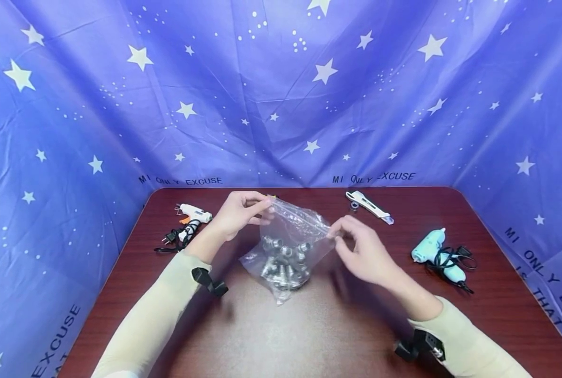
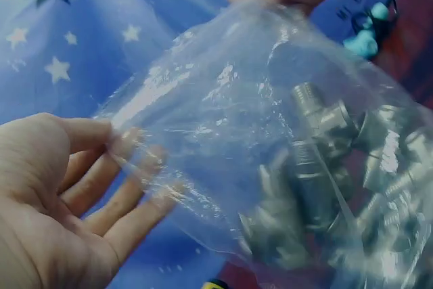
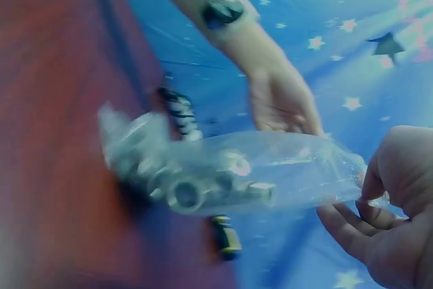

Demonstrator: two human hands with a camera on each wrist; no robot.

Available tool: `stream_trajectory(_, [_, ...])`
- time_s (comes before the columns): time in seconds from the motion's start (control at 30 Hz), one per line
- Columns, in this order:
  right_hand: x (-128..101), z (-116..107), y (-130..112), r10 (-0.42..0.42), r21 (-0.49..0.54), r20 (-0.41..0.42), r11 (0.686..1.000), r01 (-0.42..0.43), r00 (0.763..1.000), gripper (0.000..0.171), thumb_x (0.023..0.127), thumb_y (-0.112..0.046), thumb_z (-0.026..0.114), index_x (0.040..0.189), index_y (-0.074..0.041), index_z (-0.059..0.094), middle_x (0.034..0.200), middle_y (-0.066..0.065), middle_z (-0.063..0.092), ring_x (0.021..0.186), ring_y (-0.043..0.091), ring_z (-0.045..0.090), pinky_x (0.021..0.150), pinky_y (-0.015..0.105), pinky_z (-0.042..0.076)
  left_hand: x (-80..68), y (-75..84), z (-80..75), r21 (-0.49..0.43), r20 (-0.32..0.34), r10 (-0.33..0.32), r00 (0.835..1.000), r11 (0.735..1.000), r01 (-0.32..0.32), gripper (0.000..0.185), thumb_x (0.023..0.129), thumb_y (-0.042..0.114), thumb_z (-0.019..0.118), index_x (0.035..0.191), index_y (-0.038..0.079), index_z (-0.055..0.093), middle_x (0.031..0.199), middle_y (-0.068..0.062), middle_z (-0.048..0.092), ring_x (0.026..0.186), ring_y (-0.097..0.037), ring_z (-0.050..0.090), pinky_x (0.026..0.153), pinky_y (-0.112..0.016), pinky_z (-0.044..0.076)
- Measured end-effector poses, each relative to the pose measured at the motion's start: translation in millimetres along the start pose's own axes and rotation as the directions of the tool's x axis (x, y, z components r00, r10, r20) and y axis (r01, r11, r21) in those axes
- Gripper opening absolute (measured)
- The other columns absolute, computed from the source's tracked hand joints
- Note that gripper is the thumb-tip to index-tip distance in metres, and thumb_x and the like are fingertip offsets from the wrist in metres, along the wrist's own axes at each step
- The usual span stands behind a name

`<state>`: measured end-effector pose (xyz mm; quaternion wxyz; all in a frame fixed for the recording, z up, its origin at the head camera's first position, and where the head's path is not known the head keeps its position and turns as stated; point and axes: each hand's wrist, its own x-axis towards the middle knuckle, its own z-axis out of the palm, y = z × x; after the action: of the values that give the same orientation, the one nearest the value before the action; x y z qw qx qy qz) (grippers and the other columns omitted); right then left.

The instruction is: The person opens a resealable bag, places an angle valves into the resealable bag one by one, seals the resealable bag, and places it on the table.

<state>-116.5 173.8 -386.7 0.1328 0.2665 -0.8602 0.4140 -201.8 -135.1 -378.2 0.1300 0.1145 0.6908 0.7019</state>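
Note:
A clear plastic bag [image 1: 292, 223] hangs over the middle of the table, its top edge stretched between both hands. Inside, several silvery threaded metal fittings [image 1: 283, 270] are heaped toward the bottom. My left hand [image 1: 236, 214] pinches the top left corner between thumb and index finger; in the left wrist view its other fingers spread behind the film. At the opposite top corner, my right hand [image 1: 363, 252] pinches the plastic with thumb and fingertips. The right wrist view shows the bag [image 3: 291, 167] side-on, with an open-ended round fitting [image 3: 185, 195] near its lower part.
On the dark red table [image 1: 281, 341], a white glue gun [image 1: 193, 214] with its cord lies at left, and a light blue glue gun [image 1: 429, 247] at right. A white utility knife [image 1: 368, 206] lies at the back beside a small dark ring [image 1: 354, 206]. A black-and-yellow object [image 3: 225, 237] lies behind the bag.

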Motion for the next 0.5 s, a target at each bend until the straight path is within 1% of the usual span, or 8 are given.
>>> stream_trajectory(0.1, [9.9,-18.1,-5.8,-0.045,-0.022,-0.042,0.999,0.044,0.998,0.030,0.092,0.014,0.060,0.098,-0.012,0.073,0.095,-0.002,0.069,0.084,0.007,0.063,0.077,0.015,0.054,-7.7,7.2,4.0,-0.038,-0.020,0.095,0.995,0.995,-0.095,0.019,0.103,0.003,0.065,0.115,-0.011,0.072,0.088,-0.001,0.081,0.078,-0.019,0.080,0.082,-0.045,0.067])
stream_trajectory(0.17, [15.6,-28.2,-9.6,-0.067,-0.032,-0.070,0.997,0.065,0.995,0.030,0.094,0.015,0.061,0.099,-0.011,0.075,0.094,-0.002,0.068,0.081,0.006,0.061,0.073,0.013,0.051,-13.1,11.9,7.5,-0.051,-0.036,0.169,0.985,0.984,-0.171,0.022,0.103,0.001,0.065,0.117,-0.015,0.070,0.092,0.000,0.082,0.078,-0.019,0.080,0.080,-0.046,0.067])
stream_trajectory(0.27, [22.8,-39.4,-14.3,-0.086,-0.014,-0.093,0.996,0.085,0.992,0.031,0.094,0.016,0.062,0.100,-0.011,0.076,0.093,-0.001,0.068,0.081,0.005,0.064,0.072,0.010,0.052,-21.5,16.8,12.7,-0.046,-0.067,0.283,0.957,0.957,-0.287,0.025,0.102,-0.001,0.065,0.119,-0.020,0.068,0.098,0.001,0.083,0.079,-0.018,0.080,0.077,-0.047,0.067])
stream_trajectory(0.33, [26.0,-44.7,-16.5,-0.090,0.012,-0.100,0.996,0.091,0.991,0.030,0.094,0.016,0.063,0.101,-0.010,0.077,0.093,0.000,0.068,0.082,0.005,0.066,0.074,0.010,0.055,-27.3,18.7,16.1,-0.036,-0.091,0.344,0.935,0.937,-0.348,0.026,0.101,-0.003,0.066,0.118,-0.021,0.068,0.101,0.003,0.083,0.078,-0.016,0.080,0.076,-0.047,0.067])
stream_trajectory(0.4, [27.9,-48.3,-17.5,-0.087,0.052,-0.099,0.994,0.093,0.991,0.028,0.094,0.017,0.064,0.102,-0.007,0.075,0.095,0.003,0.071,0.085,0.005,0.070,0.078,0.012,0.058,-33.9,18.6,19.1,-0.033,-0.123,0.386,0.914,0.919,-0.392,0.024,0.100,-0.004,0.066,0.117,-0.022,0.068,0.099,0.004,0.083,0.077,-0.016,0.080,0.074,-0.047,0.067])
stream_trajectory(0.5, [29.3,-52.6,-17.1,-0.067,0.091,-0.110,0.993,0.078,0.992,0.022,0.094,0.016,0.066,0.107,-0.001,0.072,0.094,0.008,0.075,0.084,0.003,0.073,0.076,0.013,0.059,-44.1,17.1,24.1,-0.057,-0.182,0.416,0.891,0.900,-0.432,0.023,0.098,-0.008,0.066,0.114,-0.024,0.067,0.094,0.003,0.083,0.074,-0.015,0.080,0.073,-0.046,0.066])
